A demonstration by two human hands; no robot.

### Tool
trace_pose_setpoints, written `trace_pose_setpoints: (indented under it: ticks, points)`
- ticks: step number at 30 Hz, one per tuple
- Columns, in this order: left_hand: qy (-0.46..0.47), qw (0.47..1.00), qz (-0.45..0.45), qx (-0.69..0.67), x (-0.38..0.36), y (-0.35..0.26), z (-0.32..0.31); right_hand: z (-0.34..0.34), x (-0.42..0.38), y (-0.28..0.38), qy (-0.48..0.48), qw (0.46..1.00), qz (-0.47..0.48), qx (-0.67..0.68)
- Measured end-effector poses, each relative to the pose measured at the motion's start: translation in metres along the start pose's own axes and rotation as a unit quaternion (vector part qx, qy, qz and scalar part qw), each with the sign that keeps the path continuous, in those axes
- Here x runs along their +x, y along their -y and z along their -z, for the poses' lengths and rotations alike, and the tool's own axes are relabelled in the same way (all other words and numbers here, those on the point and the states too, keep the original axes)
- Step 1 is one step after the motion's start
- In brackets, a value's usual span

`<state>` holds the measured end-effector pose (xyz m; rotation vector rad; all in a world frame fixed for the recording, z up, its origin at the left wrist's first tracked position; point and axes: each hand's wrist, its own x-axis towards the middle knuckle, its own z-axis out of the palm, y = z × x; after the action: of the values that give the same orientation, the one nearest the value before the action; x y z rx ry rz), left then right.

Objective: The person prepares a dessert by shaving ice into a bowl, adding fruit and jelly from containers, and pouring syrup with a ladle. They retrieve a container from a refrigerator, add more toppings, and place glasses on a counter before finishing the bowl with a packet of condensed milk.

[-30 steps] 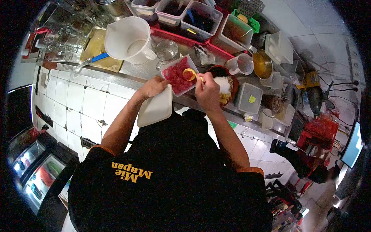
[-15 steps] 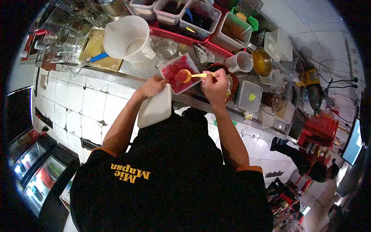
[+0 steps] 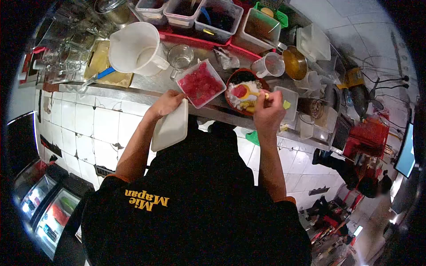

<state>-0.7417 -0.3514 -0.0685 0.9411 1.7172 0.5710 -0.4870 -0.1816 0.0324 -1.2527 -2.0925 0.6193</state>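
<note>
My right hand (image 3: 270, 113) is closed on the handle of a yellow spoon (image 3: 255, 93), whose bowl carries a red lump (image 3: 239, 91). The spoon hovers over or touches the contents of a round reddish-brown bowl (image 3: 228, 104), which holds white, black and yellowish food. Left of it stands a square plastic container (image 3: 219, 91) of red, jelly-like pieces (image 3: 202, 83). My left hand (image 3: 167, 103) grips a whitish plastic lid (image 3: 171, 128) by its upper edge, near the container's left corner. The lid hangs tilted in front of the counter edge.
A large white plastic pitcher (image 3: 134, 48) and a glass mug (image 3: 180, 56) stand behind the container. Plastic tubs (image 3: 219, 22) line the back in a red tray. A clear measuring cup (image 3: 270, 65) and a yellow-filled pan (image 3: 295, 64) are right. A knife (image 3: 100, 76) rests on a cutting board (image 3: 102, 60).
My right hand has moved the yellow spoon right, from the container of red pieces to the bowl, with red food on it. My left hand still holds the lid.
</note>
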Motion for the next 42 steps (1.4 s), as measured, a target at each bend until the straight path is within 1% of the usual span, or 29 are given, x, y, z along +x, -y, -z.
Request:
trace_pose_setpoints:
  ticks: [1,2,3,5,6,8,9,10,12,15,16,17,18,20,21,23,24,26,29,30,31,32,33,35,36,38,39,41,42]
  points:
    - [0.020,1.000,0.004,0.020,0.000,-0.002,0.002,-0.002,-0.004,0.004,0.023,0.999,0.020,-0.023]
    - [0.039,0.998,0.008,0.040,0.000,-0.003,0.003,-0.005,-0.008,0.006,0.042,0.999,0.007,-0.032]
    - [0.042,0.998,0.008,0.041,0.002,0.003,0.000,-0.006,-0.010,0.008,0.042,0.999,0.005,-0.033]
    - [-0.033,0.995,-0.095,0.028,0.005,0.018,-0.006,-0.009,-0.013,0.010,0.083,0.988,0.081,-0.102]
    - [-0.031,0.995,-0.095,0.028,0.007,0.020,-0.006,-0.009,-0.015,0.009,0.083,0.988,0.079,-0.102]
    - [0.024,0.998,0.004,-0.056,0.012,0.020,-0.006,-0.012,-0.020,0.004,0.106,0.979,0.147,-0.093]
    - [0.024,0.998,0.004,-0.056,0.011,0.019,-0.005,-0.012,-0.022,0.002,0.118,0.972,0.182,-0.088]
    - [0.028,0.999,-0.011,-0.038,0.009,0.018,-0.004,-0.012,-0.023,0.002,0.118,0.972,0.182,-0.088]
    - [0.032,0.999,-0.026,-0.022,0.005,0.014,-0.001,-0.009,-0.026,0.002,0.147,0.956,0.227,-0.110]
    - [0.021,0.999,-0.030,-0.004,-0.003,0.010,0.001,-0.008,-0.027,0.002,0.133,0.964,0.214,-0.085]
    - [-0.001,0.999,-0.030,0.024,-0.006,0.008,0.001,-0.008,-0.026,0.003,0.134,0.964,0.214,-0.085]
    - [-0.023,0.998,-0.030,0.052,-0.008,0.005,0.001,-0.007,-0.024,0.004,0.120,0.964,0.226,-0.069]
    - [-0.023,0.998,-0.030,0.051,-0.011,-0.003,0.004,-0.007,-0.023,0.005,0.105,0.964,0.238,-0.053]
    - [0.030,0.999,0.024,-0.010,-0.016,-0.018,0.011,-0.012,-0.021,0.003,0.121,0.961,0.245,-0.044]
    - [0.030,0.999,0.024,-0.011,-0.015,-0.012,0.010,-0.015,-0.021,0.003,0.135,0.958,0.251,-0.035]
    - [0.022,0.997,-0.056,0.048,-0.011,0.000,0.008,-0.019,-0.023,0.000,0.139,0.956,0.254,-0.049]
    - [0.021,0.997,-0.055,0.046,-0.011,0.001,0.008,-0.020,-0.023,0.000,0.143,0.954,0.257,-0.063]
    - [0.022,1.000,-0.017,-0.001,-0.012,0.000,0.009,-0.022,-0.024,0.001,0.150,0.952,0.258,-0.062]
    - [0.017,1.000,0.004,0.007,-0.016,-0.004,0.013,-0.021,-0.025,0.007,0.147,0.952,0.262,-0.063]
    - [0.018,1.000,0.004,0.006,-0.013,0.006,0.010,-0.019,-0.025,0.008,0.136,0.952,0.265,-0.065]
    - [0.007,0.999,-0.023,0.040,-0.007,0.022,0.006,-0.019,-0.026,0.007,0.137,0.952,0.266,-0.066]
    - [-0.005,0.996,-0.050,0.075,-0.006,0.023,0.006,-0.021,-0.028,0.004,0.129,0.955,0.259,-0.062]
    - [-0.006,0.996,-0.049,0.073,-0.007,0.023,0.006,-0.022,-0.029,0.002,0.121,0.959,0.251,-0.058]
    - [0.001,0.998,-0.012,0.066,-0.011,0.017,0.008,-0.023,-0.031,0.000,0.124,0.959,0.248,-0.063]
    - [0.000,0.998,-0.011,0.064,-0.014,0.007,0.011,-0.023,-0.032,-0.001,0.125,0.959,0.243,-0.070]
    - [0.027,0.995,0.075,-0.058,-0.018,-0.010,0.016,-0.025,-0.036,-0.006,0.129,0.957,0.253,-0.063]
    - [0.027,0.995,0.076,-0.059,-0.016,-0.005,0.015,-0.025,-0.037,-0.007,0.132,0.954,0.263,-0.056]
    - [0.013,0.999,-0.028,0.045,-0.010,0.008,0.011,-0.025,-0.039,-0.007,0.138,0.954,0.263,-0.050]
    - [0.014,0.999,-0.028,0.044,-0.008,0.010,0.009,-0.025,-0.041,-0.006,0.144,0.953,0.264,-0.042]
